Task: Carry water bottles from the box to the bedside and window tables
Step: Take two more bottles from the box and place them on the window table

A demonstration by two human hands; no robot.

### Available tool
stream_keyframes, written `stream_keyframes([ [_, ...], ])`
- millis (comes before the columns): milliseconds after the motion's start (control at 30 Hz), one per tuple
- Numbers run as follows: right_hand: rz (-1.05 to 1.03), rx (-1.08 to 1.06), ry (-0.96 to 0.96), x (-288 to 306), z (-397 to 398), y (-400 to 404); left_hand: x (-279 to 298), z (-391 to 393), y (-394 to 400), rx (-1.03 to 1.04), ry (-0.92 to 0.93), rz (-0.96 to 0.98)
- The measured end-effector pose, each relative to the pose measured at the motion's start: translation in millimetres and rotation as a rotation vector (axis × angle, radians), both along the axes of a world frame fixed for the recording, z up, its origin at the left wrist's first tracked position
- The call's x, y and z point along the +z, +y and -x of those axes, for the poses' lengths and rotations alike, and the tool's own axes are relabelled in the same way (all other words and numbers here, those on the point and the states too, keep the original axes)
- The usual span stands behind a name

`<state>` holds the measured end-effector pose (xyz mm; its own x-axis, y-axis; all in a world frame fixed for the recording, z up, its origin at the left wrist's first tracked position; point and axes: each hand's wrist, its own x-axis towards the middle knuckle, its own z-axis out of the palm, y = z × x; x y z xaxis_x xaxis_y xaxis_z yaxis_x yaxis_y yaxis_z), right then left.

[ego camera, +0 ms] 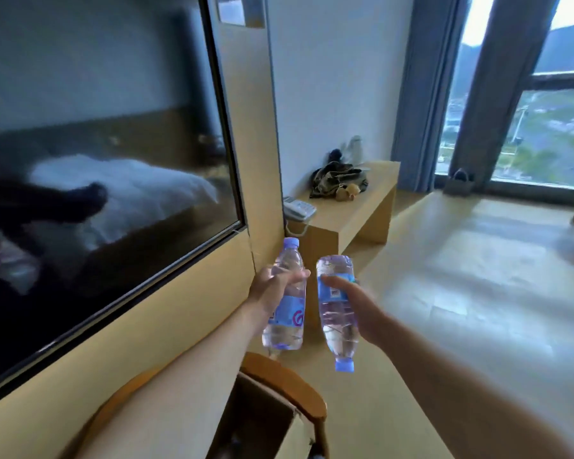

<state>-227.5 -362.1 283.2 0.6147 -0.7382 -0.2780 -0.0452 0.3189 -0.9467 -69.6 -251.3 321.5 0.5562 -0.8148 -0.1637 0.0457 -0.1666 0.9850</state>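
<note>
I hold one clear water bottle in each hand, in front of me at chest height. My left hand (272,289) grips a bottle (285,313) that stands cap up, its blue label facing me. My right hand (352,303) grips a second bottle (337,323) turned upside down, its blue cap pointing at the floor. The two bottles hang side by side, a small gap between them. Below my arms is the open cardboard box (262,415), resting on a wooden chair (289,382).
A large dark TV screen (96,144) fills the wall on my left. Ahead stands a low wooden bench (352,207) with a telephone (297,208) and a bag (338,178). Pale floor (478,276) stretches right toward the window (544,134) and curtains.
</note>
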Motion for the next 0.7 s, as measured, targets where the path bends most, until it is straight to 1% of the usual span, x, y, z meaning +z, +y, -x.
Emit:
stream_keyframes([
  [200, 0.059, -0.23, -0.094, 19.7, 143.3, -58.8, 18.7, 127.0, -107.9, -0.244, 0.044, 0.06],
  [333, 0.07, -0.389, -0.098, 25.7, 251.6, -104.4, 21.7, 224.1, -176.8, -0.422, 0.032, 0.098],
  [533, 0.107, -0.552, -0.05, 36.6, 397.9, -174.2, 32.7, 366.6, -277.0, -0.526, -0.003, 0.112],
  [700, 0.115, -0.64, -0.033, 44.3, 482.0, -223.2, 40.0, 444.8, -345.5, -0.606, -0.025, 0.083],
])
